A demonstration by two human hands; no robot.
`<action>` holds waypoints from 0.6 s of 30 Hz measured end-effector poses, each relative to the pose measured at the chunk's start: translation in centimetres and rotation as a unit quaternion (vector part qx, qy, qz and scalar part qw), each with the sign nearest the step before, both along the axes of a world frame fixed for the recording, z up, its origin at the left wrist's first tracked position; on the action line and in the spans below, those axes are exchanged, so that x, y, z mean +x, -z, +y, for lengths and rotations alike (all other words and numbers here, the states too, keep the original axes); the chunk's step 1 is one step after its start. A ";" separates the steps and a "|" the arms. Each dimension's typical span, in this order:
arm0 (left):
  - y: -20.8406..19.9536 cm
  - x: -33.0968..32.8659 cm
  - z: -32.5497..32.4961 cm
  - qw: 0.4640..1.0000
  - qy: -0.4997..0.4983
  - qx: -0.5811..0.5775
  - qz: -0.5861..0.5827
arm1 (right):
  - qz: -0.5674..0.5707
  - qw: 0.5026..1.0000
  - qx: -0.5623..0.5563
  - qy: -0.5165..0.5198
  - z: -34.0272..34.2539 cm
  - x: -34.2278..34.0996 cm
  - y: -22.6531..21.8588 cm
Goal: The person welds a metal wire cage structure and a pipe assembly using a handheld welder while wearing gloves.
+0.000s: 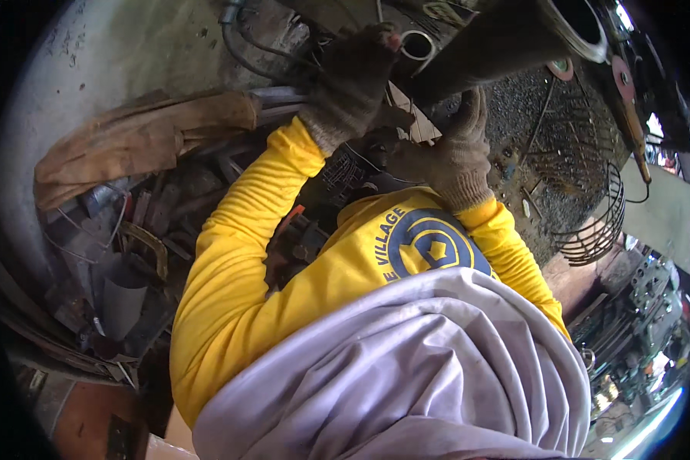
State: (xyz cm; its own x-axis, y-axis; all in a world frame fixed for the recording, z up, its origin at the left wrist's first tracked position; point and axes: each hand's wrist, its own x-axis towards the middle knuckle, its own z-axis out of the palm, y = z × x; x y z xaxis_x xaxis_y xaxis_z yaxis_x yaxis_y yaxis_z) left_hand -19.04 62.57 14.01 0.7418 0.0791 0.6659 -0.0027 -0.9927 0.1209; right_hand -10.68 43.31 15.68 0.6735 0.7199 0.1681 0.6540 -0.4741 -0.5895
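My left hand [353, 80], in a dirty knit glove, is raised at upper centre. Its fingers curl beside a short metal pipe [418, 46] with an open round end; what they grip is hidden. My right hand [456, 157], gloved as well, is lower and to the right, under a large dark metal pipe [491, 54]. Its upper fingers point up near that pipe and stand apart from the part reaching left; I see nothing held there. Between the hands shows a pale flat piece [412, 115], partly covered by dark shapes.
A brown folded cloth or leather piece [146, 142] lies at left above metal scrap. Cables [261, 50] run past my left hand. A wire cage-like coil [594, 222], a tool with a reddish disc [625, 84], and heaped metal parts [652, 307] stand at right.
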 end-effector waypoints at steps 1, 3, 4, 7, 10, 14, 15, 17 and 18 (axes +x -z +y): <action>0.4 0.4 0.5 1.000 0.000 0.015 -0.002 | 0.063 0.998 -0.020 -0.014 0.2 0.2 -0.3; 1.3 1.1 1.1 0.999 0.006 0.034 0.019 | 0.134 0.989 -0.026 -0.054 0.4 0.7 -0.3; 1.6 1.5 1.1 0.998 0.013 0.037 0.041 | 0.143 0.986 -0.012 -0.080 0.5 1.1 0.0; 3.1 2.8 1.3 0.999 0.045 -0.002 0.020 | 0.138 0.982 0.017 -0.130 0.4 1.9 0.6; 3.3 3.5 1.1 0.996 0.076 -0.048 -0.017 | 0.151 0.977 0.027 -0.147 0.2 2.6 0.5; 2.5 4.4 -0.1 0.994 0.045 -0.093 -0.028 | 0.178 0.964 0.022 -0.197 -0.2 4.6 -0.9; 2.8 4.7 -0.2 0.995 0.028 -0.085 -0.042 | 0.154 0.965 0.004 -0.214 -0.1 5.1 -1.1; 4.1 5.2 -0.1 0.995 0.010 -0.086 -0.055 | 0.107 0.963 -0.033 -0.246 0.2 6.2 -1.4; 4.8 5.4 0.0 0.994 0.008 -0.095 -0.052 | 0.130 0.964 -0.067 -0.222 0.2 6.2 -1.6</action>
State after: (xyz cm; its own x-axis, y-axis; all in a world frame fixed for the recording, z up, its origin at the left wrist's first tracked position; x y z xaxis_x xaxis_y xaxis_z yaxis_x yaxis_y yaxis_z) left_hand -13.66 62.53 9.24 0.6724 0.1987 0.7130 -0.0413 -0.9517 0.3042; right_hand -4.44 43.49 17.24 0.3013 0.9503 -0.0791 0.6481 -0.2649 -0.7140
